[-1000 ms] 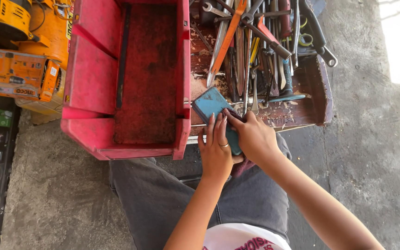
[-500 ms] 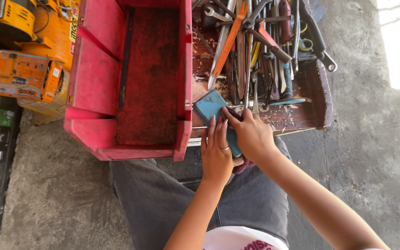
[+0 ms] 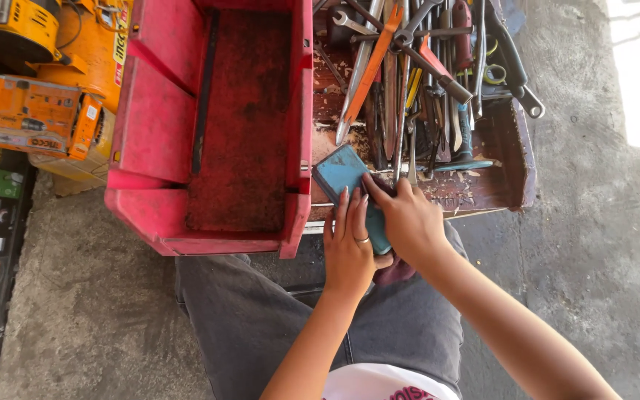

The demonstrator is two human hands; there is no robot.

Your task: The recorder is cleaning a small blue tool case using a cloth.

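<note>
Blue flat block clamped between left hand fingers and right hand fingers, beside red bin, below piled tools.

A teal-blue flat case is seen beside a red bin, an orange machine and grey trousers.

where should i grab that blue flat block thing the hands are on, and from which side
Probably by its two long edges near the middle, coming from the near side. The blue block is a flat slab, angled up and left, its far end resting at the edge of the tool tray. The left hand and right hand already cover its near end, and the red bin crowds its left side.
</note>
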